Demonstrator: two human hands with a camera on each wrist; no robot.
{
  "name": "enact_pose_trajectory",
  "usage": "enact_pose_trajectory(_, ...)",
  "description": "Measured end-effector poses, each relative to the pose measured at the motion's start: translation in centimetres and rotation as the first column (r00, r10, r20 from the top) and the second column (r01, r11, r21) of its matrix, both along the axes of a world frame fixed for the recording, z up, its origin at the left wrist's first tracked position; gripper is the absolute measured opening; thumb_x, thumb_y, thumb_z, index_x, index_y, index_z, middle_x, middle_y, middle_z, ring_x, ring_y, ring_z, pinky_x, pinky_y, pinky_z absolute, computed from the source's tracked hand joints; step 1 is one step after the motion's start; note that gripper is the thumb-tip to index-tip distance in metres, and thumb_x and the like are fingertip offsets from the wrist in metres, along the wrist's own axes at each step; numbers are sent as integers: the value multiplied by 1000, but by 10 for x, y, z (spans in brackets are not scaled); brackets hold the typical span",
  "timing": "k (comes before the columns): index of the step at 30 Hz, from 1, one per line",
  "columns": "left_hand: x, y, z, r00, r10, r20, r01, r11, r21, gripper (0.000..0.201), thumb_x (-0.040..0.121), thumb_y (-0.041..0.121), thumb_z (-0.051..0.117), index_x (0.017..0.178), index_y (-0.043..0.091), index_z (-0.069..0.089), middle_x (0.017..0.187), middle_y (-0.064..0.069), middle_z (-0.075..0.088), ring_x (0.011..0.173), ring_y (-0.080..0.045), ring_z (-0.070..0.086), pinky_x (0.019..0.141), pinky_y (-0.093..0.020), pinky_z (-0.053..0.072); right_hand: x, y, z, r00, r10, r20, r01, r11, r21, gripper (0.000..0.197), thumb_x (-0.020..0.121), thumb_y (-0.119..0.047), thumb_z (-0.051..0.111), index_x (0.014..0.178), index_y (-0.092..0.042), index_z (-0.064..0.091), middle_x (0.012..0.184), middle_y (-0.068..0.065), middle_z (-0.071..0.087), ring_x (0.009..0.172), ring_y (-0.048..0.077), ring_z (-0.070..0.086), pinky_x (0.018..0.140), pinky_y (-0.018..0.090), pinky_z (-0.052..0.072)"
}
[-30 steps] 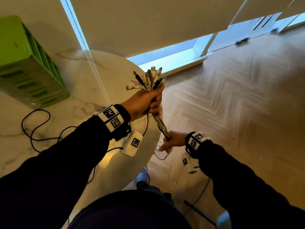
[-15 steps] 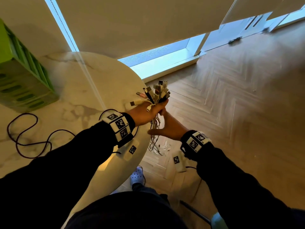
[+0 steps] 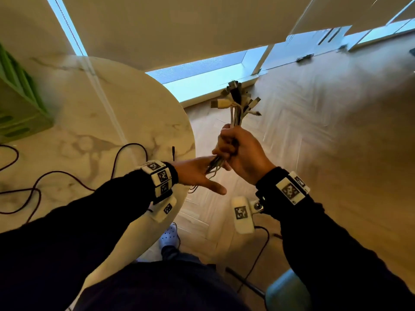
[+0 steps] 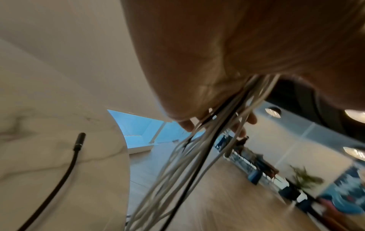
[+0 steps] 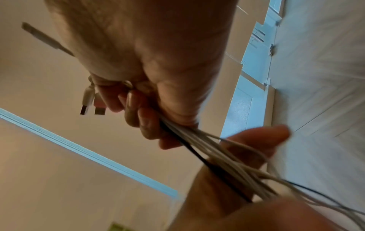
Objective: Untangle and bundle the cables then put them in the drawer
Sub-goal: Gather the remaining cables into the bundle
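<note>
A bundle of white and black cables [image 3: 235, 113] stands upright over the floor, just right of the table edge, its USB plugs [image 3: 233, 97] fanned at the top. My right hand [image 3: 233, 149] grips the bundle [image 5: 197, 134] in a fist below the plugs [image 5: 87, 107]. My left hand [image 3: 199, 173] lies flat under the fist with fingers straight and thumb out, and the strands run across its palm. In the left wrist view the loose strands [image 4: 187, 164] hang down from that palm toward the floor. The green drawer unit [image 3: 18, 104] stands on the table at far left.
A round marble table [image 3: 112, 122] fills the left, with a dark cable [image 3: 125, 153] looped on it, its plug end [image 4: 79, 140] near the rim. Wooden floor lies to the right. A light stool [image 3: 285, 292] and a shoe [image 3: 168, 239] are below my arms.
The left hand held the plug end and the right hand the lower part. The right hand came up and took the bundle below the plugs; the left let go and opened beneath it.
</note>
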State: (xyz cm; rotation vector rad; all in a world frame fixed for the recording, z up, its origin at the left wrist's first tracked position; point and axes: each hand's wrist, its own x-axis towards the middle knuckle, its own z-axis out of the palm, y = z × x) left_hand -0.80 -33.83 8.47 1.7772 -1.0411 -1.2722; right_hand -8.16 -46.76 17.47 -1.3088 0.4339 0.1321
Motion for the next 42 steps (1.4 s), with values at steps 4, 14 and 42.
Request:
enact_pose_trajectory(4,22,-27,-20,943,163,289,-136,984,-112,16,99,30,61,83,31,62,84,9,64,80,-8,61,79,-24,49,-13,8,16,999,42,12,-38,980,-197,42,101,-10,39,59,-15,47,60,0,42,67,22,50,85,37,45)
enact_pose_trajectory(14,-33,-56,-58,961,181,-208,-190,982,-21,30,100,49,52,105,20,50,107,-10,73,94,-17,72,89,-39,58,20,-35,11,984,-179,16,176,940,-291,28,100,-14,45,74,-21,39,57,-8,32,52,9,34,70,36,44)
enact_pose_trajectory(42,-7,147,13,330,831,-448,-943,310,-119,36,106,34,47,72,24,38,63,6,33,58,-12,34,66,-32,36,71,133,-115,523,661,-538,-687,-47,-726,18,95,-34,57,84,-19,58,88,4,58,86,24,59,70,31,44)
